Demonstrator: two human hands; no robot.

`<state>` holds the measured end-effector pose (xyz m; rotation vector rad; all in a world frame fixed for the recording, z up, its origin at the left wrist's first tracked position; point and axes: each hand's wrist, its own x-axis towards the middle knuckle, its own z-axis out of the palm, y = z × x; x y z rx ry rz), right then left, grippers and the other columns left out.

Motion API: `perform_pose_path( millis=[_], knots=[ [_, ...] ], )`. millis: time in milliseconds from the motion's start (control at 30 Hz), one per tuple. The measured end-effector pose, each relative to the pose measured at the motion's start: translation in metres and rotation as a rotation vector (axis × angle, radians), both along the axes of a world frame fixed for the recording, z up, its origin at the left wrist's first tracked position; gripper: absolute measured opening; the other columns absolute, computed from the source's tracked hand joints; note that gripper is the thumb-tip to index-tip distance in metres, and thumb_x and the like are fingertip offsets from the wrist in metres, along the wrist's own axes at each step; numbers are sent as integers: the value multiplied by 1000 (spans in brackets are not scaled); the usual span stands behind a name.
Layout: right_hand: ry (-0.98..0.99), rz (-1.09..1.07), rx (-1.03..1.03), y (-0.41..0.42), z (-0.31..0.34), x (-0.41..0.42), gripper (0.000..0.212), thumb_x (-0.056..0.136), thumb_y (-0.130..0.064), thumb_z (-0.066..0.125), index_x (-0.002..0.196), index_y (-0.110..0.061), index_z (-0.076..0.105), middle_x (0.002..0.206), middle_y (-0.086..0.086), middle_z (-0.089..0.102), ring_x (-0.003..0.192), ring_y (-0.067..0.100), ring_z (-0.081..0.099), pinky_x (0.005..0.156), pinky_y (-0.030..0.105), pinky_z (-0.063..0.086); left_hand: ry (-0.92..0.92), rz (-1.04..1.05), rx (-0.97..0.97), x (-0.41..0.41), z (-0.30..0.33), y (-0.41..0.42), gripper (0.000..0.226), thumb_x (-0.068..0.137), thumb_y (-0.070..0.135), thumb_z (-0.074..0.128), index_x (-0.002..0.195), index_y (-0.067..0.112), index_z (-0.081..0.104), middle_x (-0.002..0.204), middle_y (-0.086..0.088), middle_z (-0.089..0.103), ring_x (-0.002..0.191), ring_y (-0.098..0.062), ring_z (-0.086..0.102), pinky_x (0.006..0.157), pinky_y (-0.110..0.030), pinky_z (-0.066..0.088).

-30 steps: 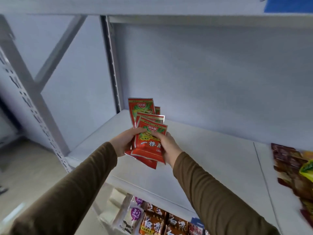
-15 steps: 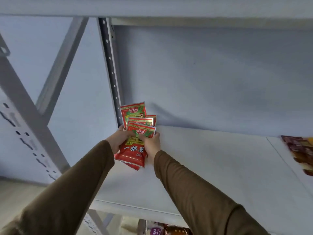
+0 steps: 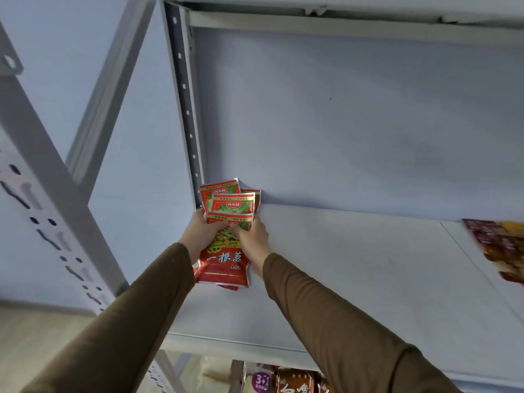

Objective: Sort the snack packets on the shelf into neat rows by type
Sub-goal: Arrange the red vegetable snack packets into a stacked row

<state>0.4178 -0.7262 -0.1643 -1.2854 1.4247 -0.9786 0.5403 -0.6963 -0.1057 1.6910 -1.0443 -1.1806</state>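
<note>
Red snack packets [image 3: 225,259], a fanned stack of several with green-and-yellow print and white lettering, sit at the far left back corner of the white shelf [image 3: 354,279], top edges up against the grey back wall [image 3: 340,123] and beside the perforated metal post [image 3: 185,109]. Left hand [image 3: 198,234] grips the stack's left edge and right hand [image 3: 253,241] its right edge, fingers of both curled over the front packet, brown sleeves [image 3: 340,321] reaching in from below. Dark brown packets [image 3: 499,248] lie well apart at the shelf's right end; more packets [image 3: 286,382] show on the level beneath.
</note>
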Motion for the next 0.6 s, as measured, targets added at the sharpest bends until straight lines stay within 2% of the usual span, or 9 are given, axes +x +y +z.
perform_pose_path(
  millis=[167,300,433,500,600],
  knots=[
    [-82,90,38,21,24,-6,54,87,-49,69,135,-36,48,123,-4,67,108,18,68,97,49,56,-15,7,6,5,1,6,63,96,32,70,146,25,32,109,0,65,89,-24,71,71,-35,58],
    [-134,117,75,24,28,-7,53,90,-47,67,136,-35,46,122,-3,68,108,20,69,98,49,56,-19,21,-2,6,3,8,72,94,33,71,151,22,29,112,-1,63,88,-23,70,75,-37,59],
    [-183,67,60,29,32,-12,46,92,-45,67,132,-32,49,118,-3,68,105,19,69,97,49,56,14,70,-36,9,7,14,79,93,31,74,154,20,26,123,-6,61,83,-20,67,66,-31,55],
    [-201,53,45,33,33,-17,38,93,-44,67,126,-34,49,118,-4,68,105,18,69,98,47,56,-4,81,-78,8,9,16,80,92,31,74,155,20,26,128,-2,57,89,-21,65,73,-34,56],
    [-185,42,10,41,38,-26,30,97,-43,64,120,-38,44,122,-4,66,107,16,67,98,43,54,-165,112,-159,8,12,16,78,89,39,76,152,24,32,145,-5,50,109,-27,65,93,-45,57]
  ],
)
